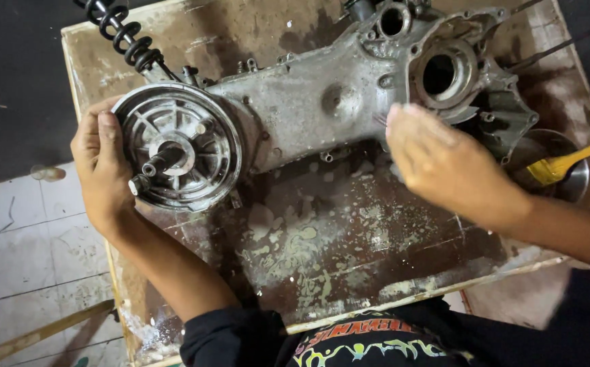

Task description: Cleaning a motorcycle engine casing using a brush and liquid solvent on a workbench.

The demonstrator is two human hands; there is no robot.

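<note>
On stained board (349, 258), left hand (101, 170) grips engine casing (295, 102); right hand (438, 163) touches it.

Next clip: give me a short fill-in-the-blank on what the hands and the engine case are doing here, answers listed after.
1. The left hand grips the rim of the round ____ at one end of the engine case.
2. The right hand is blurred over the case's ____ edge.
3. A coiled black ____ lies at the table's top left corner.
4. The brush in the metal bowl has a ____ handle.

Answers: drum; lower; spring; yellow
</note>
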